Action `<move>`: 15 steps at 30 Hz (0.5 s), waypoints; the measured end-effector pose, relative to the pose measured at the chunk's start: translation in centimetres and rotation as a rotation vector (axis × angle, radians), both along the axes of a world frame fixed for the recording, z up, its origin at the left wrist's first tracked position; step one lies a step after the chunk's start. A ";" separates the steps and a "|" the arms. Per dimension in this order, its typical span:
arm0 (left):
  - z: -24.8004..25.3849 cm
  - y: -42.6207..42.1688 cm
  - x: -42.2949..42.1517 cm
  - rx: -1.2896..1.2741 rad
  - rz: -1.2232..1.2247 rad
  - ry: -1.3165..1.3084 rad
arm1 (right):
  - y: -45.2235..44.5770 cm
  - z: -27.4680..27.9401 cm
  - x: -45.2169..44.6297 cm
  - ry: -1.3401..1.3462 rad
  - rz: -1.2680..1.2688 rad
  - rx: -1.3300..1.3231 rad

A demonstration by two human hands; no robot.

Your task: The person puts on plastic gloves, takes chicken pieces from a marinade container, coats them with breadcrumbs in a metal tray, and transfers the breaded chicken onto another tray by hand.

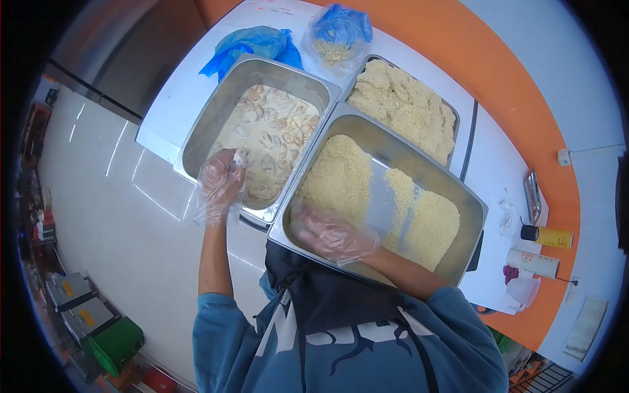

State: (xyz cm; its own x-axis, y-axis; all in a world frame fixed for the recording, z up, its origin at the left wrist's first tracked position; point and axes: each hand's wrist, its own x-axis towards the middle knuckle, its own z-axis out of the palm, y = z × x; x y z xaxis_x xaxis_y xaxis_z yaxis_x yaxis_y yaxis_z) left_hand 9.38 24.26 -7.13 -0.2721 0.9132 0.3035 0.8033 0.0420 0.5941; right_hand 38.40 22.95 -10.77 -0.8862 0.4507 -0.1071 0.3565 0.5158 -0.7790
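My left hand (220, 178), in a clear plastic glove, is over the near left edge of a steel pan (194, 145). Its fingers are curled closed, and a whitish bit shows at the fingertips, too small to name. Inside that pan, pale pieces (270, 139) lie in milky batter. My right hand (333, 234), also gloved, is low in a second steel pan (468, 200), at the near left end of the yellowish crumbs (337, 170). Motion smears its fingers, so their position is unclear. More crumbs (432, 226) are heaped at this pan's right end.
Behind the crumb pan stands another tray heaped with crumbs (400, 105). Blue plastic bags (255, 49) and a clear bag with crumbs (333, 49) lie at the back. On the right are a yellow can (555, 237), a white roll (534, 262) and a plastic tub (523, 291).
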 end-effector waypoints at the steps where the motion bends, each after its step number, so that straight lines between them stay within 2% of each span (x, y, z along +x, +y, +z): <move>1: -0.1 0.0 -0.1 0.001 -0.005 0.005 | -0.5 -0.3 0.1 -0.026 -0.033 -0.077; 3: -0.5 0.1 -0.3 0.005 -0.020 0.011 | -0.9 -0.7 -0.1 -0.082 -0.104 -0.228; 6: -0.3 0.1 -0.1 -0.052 0.018 -0.019 | -0.7 -0.5 -1.9 -0.404 -0.229 -0.460; 8: -0.1 0.1 0.1 -0.007 0.018 -0.025 | -0.3 -1.6 -2.4 -0.330 -0.152 -0.302; 10: -0.1 0.0 0.3 0.022 0.010 -0.037 | 0.2 -1.3 -2.8 -0.379 -0.137 -0.345; 11: -0.2 0.1 0.2 0.034 0.000 -0.044 | 0.7 -1.1 -3.0 -0.461 -0.162 -0.465; 13: -0.3 0.2 0.1 0.040 0.000 -0.037 | 1.3 -1.9 -2.2 -0.408 -0.043 -0.260; 14: -0.4 0.2 0.1 0.034 0.005 -0.024 | 1.3 -3.9 -0.1 -0.265 0.095 0.059; 15: -0.5 0.2 0.0 0.028 0.011 -0.010 | 1.5 -4.0 1.0 -0.212 0.039 0.104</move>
